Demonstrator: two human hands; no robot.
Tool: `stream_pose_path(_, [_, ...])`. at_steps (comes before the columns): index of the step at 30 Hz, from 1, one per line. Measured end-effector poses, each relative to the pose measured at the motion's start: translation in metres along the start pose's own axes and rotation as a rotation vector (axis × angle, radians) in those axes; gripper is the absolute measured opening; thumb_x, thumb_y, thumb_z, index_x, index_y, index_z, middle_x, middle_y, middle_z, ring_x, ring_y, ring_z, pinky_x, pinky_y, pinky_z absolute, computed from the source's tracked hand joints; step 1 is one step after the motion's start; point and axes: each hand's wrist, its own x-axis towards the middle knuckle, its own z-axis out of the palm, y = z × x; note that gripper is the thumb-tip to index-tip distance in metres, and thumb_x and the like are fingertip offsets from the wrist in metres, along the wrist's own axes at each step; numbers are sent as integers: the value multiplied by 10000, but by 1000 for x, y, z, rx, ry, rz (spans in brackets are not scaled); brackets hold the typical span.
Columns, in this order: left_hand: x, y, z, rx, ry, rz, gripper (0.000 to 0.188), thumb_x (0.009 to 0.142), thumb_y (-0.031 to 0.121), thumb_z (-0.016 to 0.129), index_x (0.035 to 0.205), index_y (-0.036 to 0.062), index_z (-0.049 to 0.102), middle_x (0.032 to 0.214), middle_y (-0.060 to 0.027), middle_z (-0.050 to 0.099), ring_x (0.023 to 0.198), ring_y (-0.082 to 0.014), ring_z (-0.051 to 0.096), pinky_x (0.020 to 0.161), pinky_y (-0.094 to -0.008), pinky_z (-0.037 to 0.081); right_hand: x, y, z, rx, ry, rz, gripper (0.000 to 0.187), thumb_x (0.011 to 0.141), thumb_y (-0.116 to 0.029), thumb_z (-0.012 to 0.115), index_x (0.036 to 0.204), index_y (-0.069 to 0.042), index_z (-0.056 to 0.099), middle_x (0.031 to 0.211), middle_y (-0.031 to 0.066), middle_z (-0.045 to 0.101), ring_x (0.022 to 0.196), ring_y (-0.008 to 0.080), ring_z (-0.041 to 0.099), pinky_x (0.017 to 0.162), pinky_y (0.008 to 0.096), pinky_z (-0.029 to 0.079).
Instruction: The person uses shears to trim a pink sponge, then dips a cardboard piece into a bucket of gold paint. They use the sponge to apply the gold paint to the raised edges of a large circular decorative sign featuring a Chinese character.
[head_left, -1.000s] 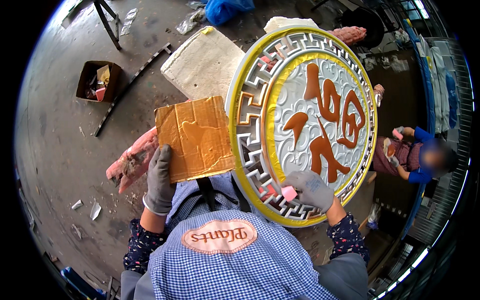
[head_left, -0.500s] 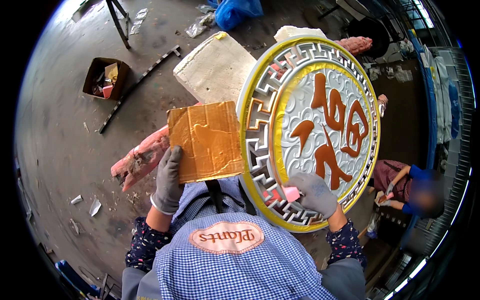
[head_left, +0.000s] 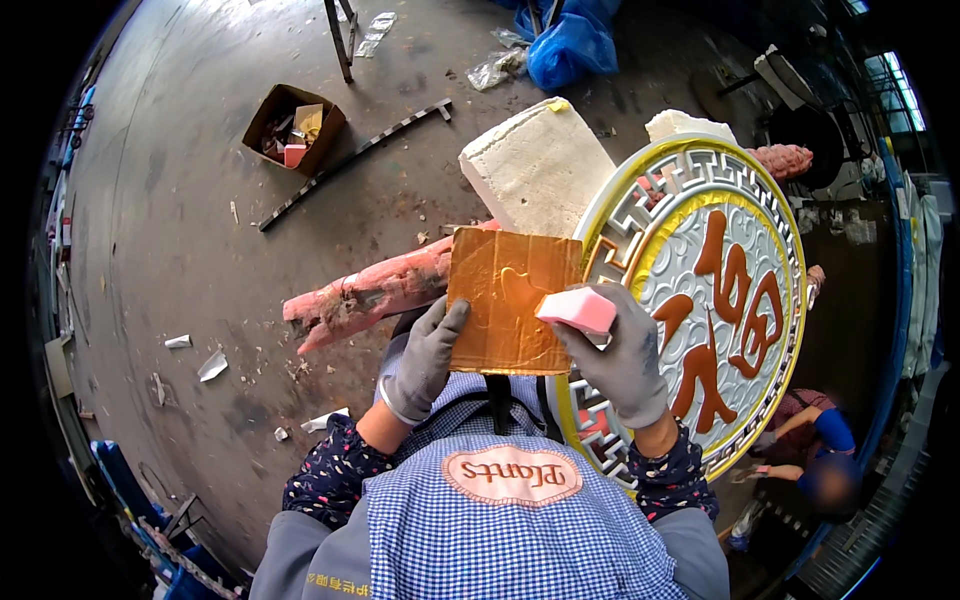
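Observation:
In my gloved left hand (head_left: 424, 362) is a square of cardboard (head_left: 503, 325) coated with wet-looking gold-brown paint, gripped at its lower left edge. My gloved right hand (head_left: 626, 358) pinches a pink sponge block (head_left: 582, 309), held over the right part of the cardboard; whether it touches the paint I cannot tell. To the right lies a large round ornamental panel (head_left: 655, 300), silver-grey with a fretwork border, yellow rings and raised brown-orange characters. My right hand covers part of its near left border.
White foam blocks (head_left: 540, 165) and a pink wrapped roll (head_left: 385, 290) lie beside and under the panel. Farther left are a cardboard box (head_left: 268, 148) with scraps and a dark metal bar (head_left: 350, 158). Blue plastic (head_left: 575, 50) sits at the back. Another person (head_left: 828, 440) works at the right.
My right hand has moved left from the panel's border to the cardboard, bringing the pink sponge over it. The view has shifted, so the scene sits farther right and lower.

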Motion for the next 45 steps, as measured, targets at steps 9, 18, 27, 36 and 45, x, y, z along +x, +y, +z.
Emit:
stream_pose_path(9, [-2, 2, 0, 53, -8, 18, 469, 1104, 369, 560, 1385, -5, 598, 1240, -13, 653, 1105, -84, 576, 973, -246, 464, -7, -16, 19, -116, -168, -84, 368, 774, -143, 801, 1113, -75, 676, 994, 131, 700, 884, 343, 714, 777, 441, 566])
stream_pose_path(18, [-1, 4, -1, -7, -67, -34, 446, 1114, 327, 538, 1413, -3, 563, 1276, -52, 663, 1115, -112, 631, 956, -269, 513, -32, -18, 2, 54, -197, 63, 351, 797, -155, 823, 1101, -46, 685, 1001, 142, 704, 920, 355, 710, 801, 404, 566])
stream_pose_path(27, [5, 2, 0, -24, -52, -28, 454, 1103, 369, 549, 1376, 8, 576, 1221, -18, 666, 1068, -94, 644, 902, -256, 525, -76, 71, -57, 605, 189, 615, 395, 882, -98, 850, 1211, 28, 671, 1066, 55, 741, 950, 119, 693, 805, 256, 565])
stream_pose_path(36, [3, 4, -5, 60, 38, 34, 404, 1114, 369, 533, 1286, 13, 617, 1141, 10, 657, 1000, -64, 611, 858, -241, 510, -12, 209, -64, -2, 279, 234, 422, 838, -148, 876, 1191, -37, 673, 1019, 105, 745, 912, 211, 737, 796, 337, 585])
stream_pose_path(45, [2, -10, -29, 53, 36, 29, 501, 1111, 339, 525, 1464, -16, 527, 1369, -64, 632, 1206, -138, 625, 1024, -295, 516, 40, 252, -71, -19, 280, 170, 403, 819, -147, 880, 1144, -30, 672, 1000, 124, 729, 897, 228, 738, 801, 342, 575])
